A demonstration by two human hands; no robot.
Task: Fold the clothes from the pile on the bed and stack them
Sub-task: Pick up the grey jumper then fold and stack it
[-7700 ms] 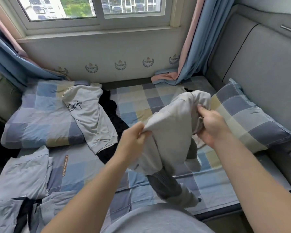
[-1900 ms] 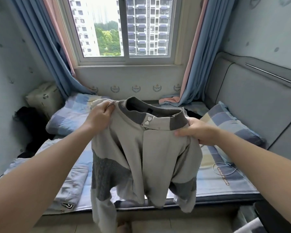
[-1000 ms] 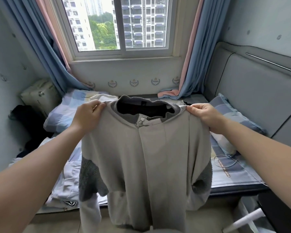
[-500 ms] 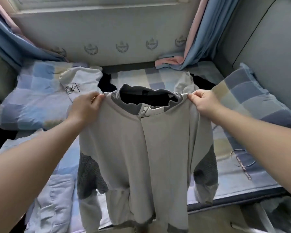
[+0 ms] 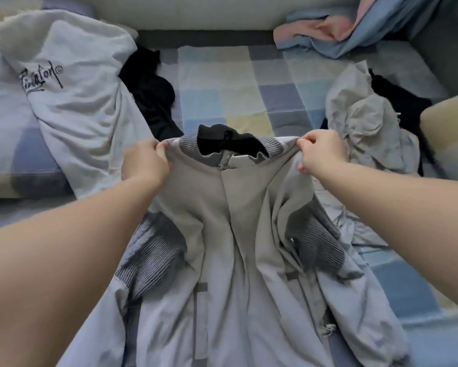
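The checked bed (image 5: 222, 83) is covered mid-frame by the grey jacket (image 5: 238, 234), spread front-up — its shoulders are pinched by the left hand (image 5: 145, 162) and right hand (image 5: 321, 149); a crumpled grey garment (image 5: 365, 123) lies just right.

On my feed the jacket (image 5: 235, 234) lies spread across the middle of the bed (image 5: 222, 83), nearest me. Sweatshirt's (image 5: 71, 102) off to the left, draped over a pillow (image 5: 8, 133). Crumpled shirt (image 5: 362, 123) sits to the right, curtain (image 5: 341, 30) bunched up behind it.
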